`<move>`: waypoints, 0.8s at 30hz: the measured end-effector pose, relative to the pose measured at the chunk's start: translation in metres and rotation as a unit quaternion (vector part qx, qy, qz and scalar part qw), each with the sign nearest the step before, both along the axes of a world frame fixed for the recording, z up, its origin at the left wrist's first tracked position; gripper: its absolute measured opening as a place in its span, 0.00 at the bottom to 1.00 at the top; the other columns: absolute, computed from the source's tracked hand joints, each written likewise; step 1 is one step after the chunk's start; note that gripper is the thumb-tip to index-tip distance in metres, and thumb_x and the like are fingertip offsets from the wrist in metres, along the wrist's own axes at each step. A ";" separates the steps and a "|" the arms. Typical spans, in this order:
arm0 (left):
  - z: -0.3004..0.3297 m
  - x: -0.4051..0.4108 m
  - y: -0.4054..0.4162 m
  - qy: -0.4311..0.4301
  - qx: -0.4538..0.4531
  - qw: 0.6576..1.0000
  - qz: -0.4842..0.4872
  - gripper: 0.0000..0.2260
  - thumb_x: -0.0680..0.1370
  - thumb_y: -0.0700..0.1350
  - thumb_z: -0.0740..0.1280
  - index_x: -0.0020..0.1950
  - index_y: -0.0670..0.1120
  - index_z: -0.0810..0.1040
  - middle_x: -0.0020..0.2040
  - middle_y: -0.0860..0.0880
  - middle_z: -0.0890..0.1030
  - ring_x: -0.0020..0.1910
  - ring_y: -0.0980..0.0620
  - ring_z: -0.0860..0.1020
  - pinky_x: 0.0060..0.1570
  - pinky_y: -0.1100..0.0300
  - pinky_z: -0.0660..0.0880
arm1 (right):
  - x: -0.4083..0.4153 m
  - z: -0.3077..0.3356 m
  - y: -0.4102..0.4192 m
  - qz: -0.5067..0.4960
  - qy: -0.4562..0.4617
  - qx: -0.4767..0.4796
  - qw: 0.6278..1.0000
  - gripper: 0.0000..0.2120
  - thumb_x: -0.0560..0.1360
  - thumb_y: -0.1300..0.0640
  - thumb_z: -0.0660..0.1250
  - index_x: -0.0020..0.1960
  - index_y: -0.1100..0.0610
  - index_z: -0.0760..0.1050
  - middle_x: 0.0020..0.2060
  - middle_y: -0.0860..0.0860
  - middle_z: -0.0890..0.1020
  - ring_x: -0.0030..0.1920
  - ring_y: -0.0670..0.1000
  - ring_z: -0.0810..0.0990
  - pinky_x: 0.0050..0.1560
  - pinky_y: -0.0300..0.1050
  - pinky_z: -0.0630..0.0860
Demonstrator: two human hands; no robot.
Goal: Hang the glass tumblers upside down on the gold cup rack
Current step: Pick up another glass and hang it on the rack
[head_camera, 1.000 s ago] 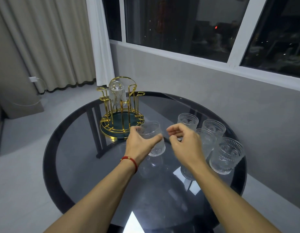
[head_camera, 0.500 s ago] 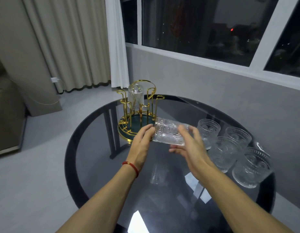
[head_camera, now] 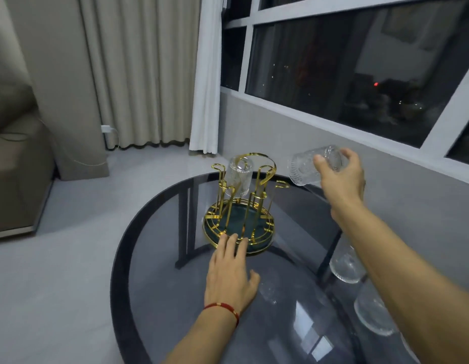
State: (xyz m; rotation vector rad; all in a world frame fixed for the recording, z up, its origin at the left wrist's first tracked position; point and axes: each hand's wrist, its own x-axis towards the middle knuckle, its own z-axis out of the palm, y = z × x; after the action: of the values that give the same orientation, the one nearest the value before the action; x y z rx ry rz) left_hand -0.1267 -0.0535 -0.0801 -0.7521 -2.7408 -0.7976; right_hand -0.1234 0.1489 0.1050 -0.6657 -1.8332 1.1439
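Observation:
The gold cup rack [head_camera: 240,206] with a dark green base stands on the far left part of the round dark glass table [head_camera: 154,285]. One glass tumbler [head_camera: 238,179] hangs upside down on a rear peg. My right hand [head_camera: 341,177] holds another patterned tumbler [head_camera: 307,166] tilted on its side, mouth down and to the left, up in the air to the right of the rack. My left hand [head_camera: 232,274] lies flat with fingers spread, its fingertips touching the front rim of the rack's base. Two more tumblers [head_camera: 346,264] [head_camera: 372,313] stand on the table behind my right forearm.
A grey wall with a dark window runs behind the table. Beige curtains, a wall plug with a cable [head_camera: 107,130] and a sofa [head_camera: 15,164] are at the left over pale floor tiles.
My right hand took the tumbler alone and lifted it up and right of the rack. My left hand let go of it and moved down onto the rack's base.

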 end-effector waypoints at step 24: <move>-0.009 -0.001 0.009 -0.002 -0.017 1.000 0.008 0.32 0.75 0.52 0.56 0.80 0.53 0.54 0.83 0.48 0.54 0.82 0.45 0.43 0.79 0.46 0.49 | -0.102 -0.002 0.052 0.350 -0.228 0.060 0.907 0.33 0.75 0.61 0.76 0.78 0.52 0.71 0.73 0.47 0.75 0.71 0.52 0.71 0.66 0.47 0.73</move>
State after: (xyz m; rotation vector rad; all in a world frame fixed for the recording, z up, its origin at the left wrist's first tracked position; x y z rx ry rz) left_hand -0.1276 -0.0442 -0.0887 -0.7343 -2.7680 -0.7507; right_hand -0.2252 0.2005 0.1029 -0.1900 -2.6475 1.3788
